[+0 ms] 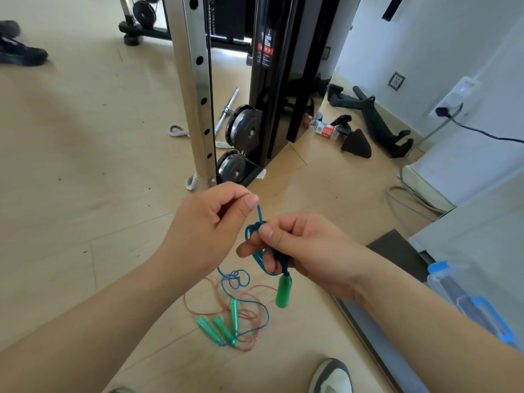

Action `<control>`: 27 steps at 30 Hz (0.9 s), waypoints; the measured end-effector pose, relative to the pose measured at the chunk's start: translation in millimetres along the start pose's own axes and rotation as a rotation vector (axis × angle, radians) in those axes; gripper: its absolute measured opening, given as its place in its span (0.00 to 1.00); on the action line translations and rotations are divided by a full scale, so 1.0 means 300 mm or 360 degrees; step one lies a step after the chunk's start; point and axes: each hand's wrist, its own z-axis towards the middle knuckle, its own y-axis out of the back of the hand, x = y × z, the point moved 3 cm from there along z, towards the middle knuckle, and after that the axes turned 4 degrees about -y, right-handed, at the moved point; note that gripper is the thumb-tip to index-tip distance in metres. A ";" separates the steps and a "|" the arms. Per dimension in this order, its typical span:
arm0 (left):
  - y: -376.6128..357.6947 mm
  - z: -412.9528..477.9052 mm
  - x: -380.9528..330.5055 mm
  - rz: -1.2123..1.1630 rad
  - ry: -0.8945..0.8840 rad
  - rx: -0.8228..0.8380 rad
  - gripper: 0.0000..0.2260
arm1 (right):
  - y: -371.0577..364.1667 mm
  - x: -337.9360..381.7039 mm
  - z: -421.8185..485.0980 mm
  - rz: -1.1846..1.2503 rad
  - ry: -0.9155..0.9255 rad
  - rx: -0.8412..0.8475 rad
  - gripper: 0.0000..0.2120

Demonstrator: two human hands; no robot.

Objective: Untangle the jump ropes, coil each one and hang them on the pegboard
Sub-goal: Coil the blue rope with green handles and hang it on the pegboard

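Observation:
A blue jump rope (259, 214) runs between both hands above the floor. My left hand (209, 225) pinches a short stretch of it between thumb and forefinger. My right hand (297, 245) grips several turns of the same rope wound round its fingers, and one green handle (283, 290) dangles below that hand. The remaining blue cord drops to the floor, where it lies mixed with a thin red jump rope (215, 304). Three more green handles (224, 326) lie together in that pile. No pegboard is in view.
A steel upright with holes (198, 89) and a black weight machine with plates (243, 129) stand ahead. Black cable attachments (371, 120) lie by the wall. A blue-lidded plastic box (465, 299) sits at right; my shoe (331, 375) is below; another person's shoe (19, 52) is at far left.

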 end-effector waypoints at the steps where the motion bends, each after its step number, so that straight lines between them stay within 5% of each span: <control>1: -0.001 0.005 0.017 0.0018 0.0102 0.0044 0.10 | 0.001 0.005 -0.002 0.0049 0.0046 0.0008 0.12; 9: -0.091 -0.052 0.063 -0.0020 0.0772 0.0563 0.14 | 0.036 0.028 -0.025 0.0609 0.0089 -0.0242 0.14; 16: -0.192 -0.138 -0.040 0.0635 0.0380 0.0862 0.14 | 0.069 -0.007 -0.009 0.0580 0.0070 -0.0857 0.11; 18: -0.201 -0.152 -0.073 0.0669 0.0292 0.0894 0.14 | 0.077 -0.013 -0.009 0.0304 0.0060 -0.0962 0.09; 22: -0.153 -0.095 -0.079 0.0212 0.0419 0.0609 0.12 | 0.080 -0.034 -0.005 -0.0625 0.0111 -0.0986 0.12; 24: -0.120 -0.074 -0.071 -0.0301 0.0689 0.0578 0.11 | 0.069 -0.040 0.001 -0.0603 0.0139 -0.0892 0.11; 27: -0.056 -0.040 -0.064 -0.0373 0.0490 0.0529 0.09 | 0.040 -0.022 0.004 -0.0331 0.0114 -0.0619 0.12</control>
